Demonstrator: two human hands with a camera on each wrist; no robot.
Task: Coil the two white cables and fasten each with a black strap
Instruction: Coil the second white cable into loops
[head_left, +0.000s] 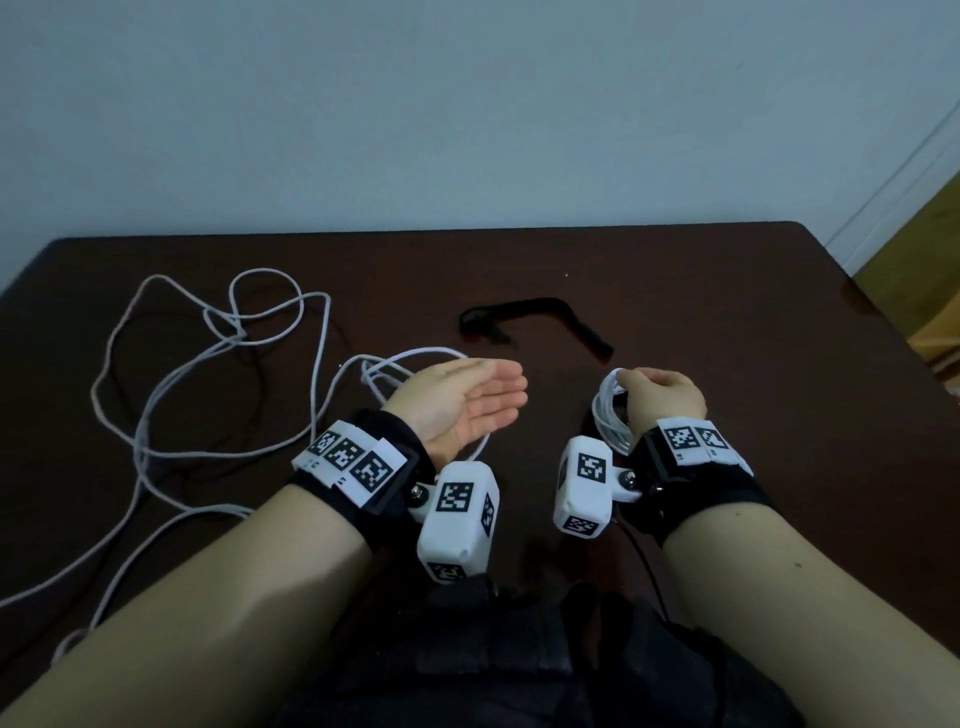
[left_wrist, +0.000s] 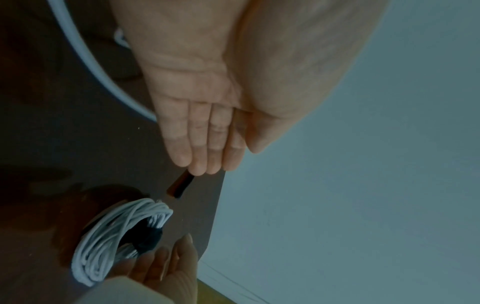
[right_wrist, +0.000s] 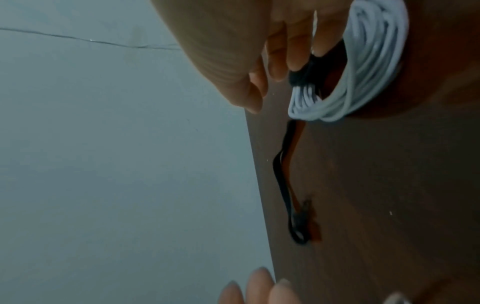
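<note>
First coil strapped
Our right hand (head_left: 662, 392) grips the light, springy coil (left_wrist: 109, 240) at its strap (left_wrist: 145, 238); left hand (head_left: 467, 405) open.

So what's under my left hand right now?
Loops of the loose white cable run under the left hand, on the table. The hand holds nothing; its palm faces up. Where the cable goes beneath the wrist is hidden.
</note>
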